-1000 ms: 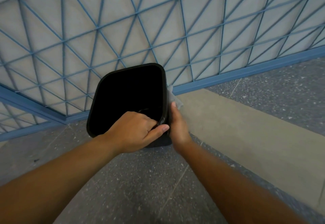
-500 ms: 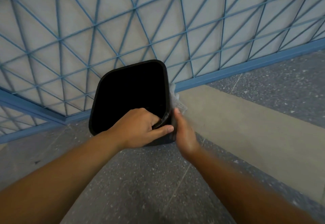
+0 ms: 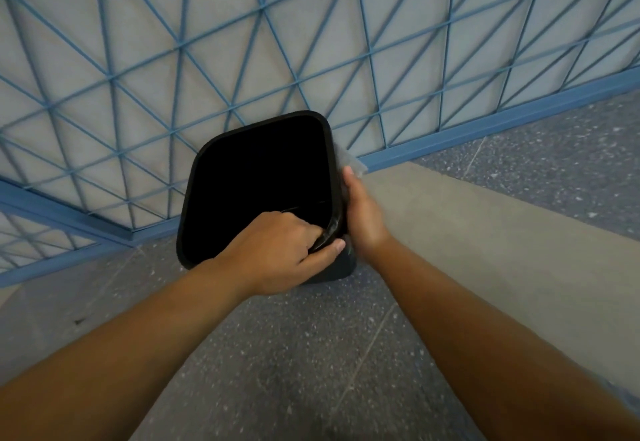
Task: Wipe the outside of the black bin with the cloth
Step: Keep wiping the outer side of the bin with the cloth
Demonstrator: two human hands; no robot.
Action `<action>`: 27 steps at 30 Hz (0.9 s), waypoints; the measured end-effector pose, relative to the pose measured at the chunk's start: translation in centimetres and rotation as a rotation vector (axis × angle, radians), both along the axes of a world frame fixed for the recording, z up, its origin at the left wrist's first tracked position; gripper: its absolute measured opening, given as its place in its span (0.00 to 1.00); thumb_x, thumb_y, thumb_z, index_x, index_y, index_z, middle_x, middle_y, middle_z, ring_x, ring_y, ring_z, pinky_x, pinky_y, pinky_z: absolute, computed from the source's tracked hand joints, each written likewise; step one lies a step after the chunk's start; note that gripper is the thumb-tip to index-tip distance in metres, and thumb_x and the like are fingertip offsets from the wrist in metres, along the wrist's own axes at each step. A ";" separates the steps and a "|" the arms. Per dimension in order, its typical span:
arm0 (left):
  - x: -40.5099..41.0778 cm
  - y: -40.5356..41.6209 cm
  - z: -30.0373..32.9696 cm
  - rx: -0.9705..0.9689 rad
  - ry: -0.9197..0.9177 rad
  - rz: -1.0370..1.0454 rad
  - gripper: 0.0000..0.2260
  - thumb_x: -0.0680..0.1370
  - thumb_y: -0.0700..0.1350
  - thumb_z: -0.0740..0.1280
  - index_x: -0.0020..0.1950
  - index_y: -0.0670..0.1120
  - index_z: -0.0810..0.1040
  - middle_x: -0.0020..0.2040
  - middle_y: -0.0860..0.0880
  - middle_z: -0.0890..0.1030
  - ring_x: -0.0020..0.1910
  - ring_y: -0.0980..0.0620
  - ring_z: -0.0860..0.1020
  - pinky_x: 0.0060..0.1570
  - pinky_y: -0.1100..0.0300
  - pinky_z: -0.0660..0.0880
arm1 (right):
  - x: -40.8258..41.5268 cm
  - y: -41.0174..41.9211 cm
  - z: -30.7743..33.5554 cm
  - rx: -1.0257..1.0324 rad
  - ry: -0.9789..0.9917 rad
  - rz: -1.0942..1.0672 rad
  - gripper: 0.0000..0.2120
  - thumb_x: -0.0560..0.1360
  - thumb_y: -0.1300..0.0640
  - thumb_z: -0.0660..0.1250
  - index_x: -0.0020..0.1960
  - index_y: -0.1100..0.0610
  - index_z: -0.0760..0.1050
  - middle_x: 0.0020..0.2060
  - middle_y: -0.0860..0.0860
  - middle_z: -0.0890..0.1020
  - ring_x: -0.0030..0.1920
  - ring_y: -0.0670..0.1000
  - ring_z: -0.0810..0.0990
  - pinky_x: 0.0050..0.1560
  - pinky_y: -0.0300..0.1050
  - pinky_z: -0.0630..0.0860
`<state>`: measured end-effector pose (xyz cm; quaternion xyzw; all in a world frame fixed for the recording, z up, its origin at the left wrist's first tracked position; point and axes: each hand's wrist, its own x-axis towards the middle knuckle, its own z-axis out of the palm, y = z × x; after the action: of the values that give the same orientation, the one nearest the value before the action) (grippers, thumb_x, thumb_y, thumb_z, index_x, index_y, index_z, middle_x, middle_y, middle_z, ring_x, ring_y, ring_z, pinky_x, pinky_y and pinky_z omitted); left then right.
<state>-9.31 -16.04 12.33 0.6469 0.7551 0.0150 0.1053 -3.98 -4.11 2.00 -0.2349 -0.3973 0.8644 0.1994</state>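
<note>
1. I have one view only: the head camera, worn on the person.
2. It faces forward and steeply down, over both forearms, onto the floor.
3. Range is close: the black bin sits mid-frame, the blue lattice panel behind it.

My left hand and right hand were bare, with no gloves, rings or watch on them. Both of my forearms showed uncovered from wrist to the frame's lower edge, and no sleeve or cuff reached into view. My fingernails were short and plain, the left thumbnail showing pale at its tip.
</note>
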 end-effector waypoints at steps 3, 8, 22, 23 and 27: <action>0.1 0.0 0.2 -0.023 0.002 -0.003 0.22 0.80 0.60 0.54 0.28 0.52 0.62 0.24 0.53 0.66 0.25 0.56 0.68 0.31 0.55 0.64 | 1.7 -2.0 0.9 0.051 0.050 -0.010 0.25 0.84 0.47 0.56 0.74 0.61 0.72 0.68 0.58 0.79 0.69 0.51 0.78 0.70 0.44 0.73; 0.0 0.1 0.1 -0.026 -0.020 0.015 0.22 0.80 0.59 0.56 0.28 0.52 0.62 0.24 0.53 0.66 0.24 0.56 0.66 0.30 0.54 0.67 | 3.1 -3.8 -0.7 0.009 0.067 -0.054 0.24 0.85 0.52 0.54 0.77 0.63 0.66 0.72 0.59 0.75 0.73 0.52 0.73 0.74 0.47 0.70; -0.1 0.8 0.3 -0.019 -0.075 0.086 0.25 0.78 0.63 0.53 0.28 0.49 0.63 0.23 0.50 0.68 0.24 0.53 0.70 0.29 0.54 0.67 | 0.0 0.8 0.0 -0.269 0.035 0.052 0.26 0.85 0.47 0.51 0.75 0.63 0.69 0.70 0.62 0.76 0.72 0.58 0.73 0.78 0.54 0.64; -0.1 0.8 0.2 -0.014 -0.073 0.079 0.25 0.78 0.64 0.53 0.28 0.49 0.63 0.23 0.50 0.68 0.24 0.54 0.70 0.29 0.54 0.66 | 0.2 0.4 0.3 -0.248 0.059 0.062 0.26 0.85 0.48 0.52 0.74 0.63 0.70 0.70 0.62 0.76 0.72 0.58 0.74 0.77 0.53 0.66; -0.1 0.6 0.1 -0.018 -0.099 0.080 0.24 0.78 0.64 0.52 0.28 0.50 0.66 0.24 0.51 0.70 0.25 0.55 0.71 0.29 0.55 0.67 | 3.9 -4.5 0.5 -0.142 0.077 -0.013 0.24 0.85 0.51 0.51 0.76 0.62 0.67 0.71 0.57 0.76 0.72 0.52 0.74 0.70 0.42 0.73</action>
<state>-9.42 -15.40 12.44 0.6137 0.7743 0.0444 0.1478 -0.10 -8.62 2.45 -0.2177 -0.3254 0.8975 0.2030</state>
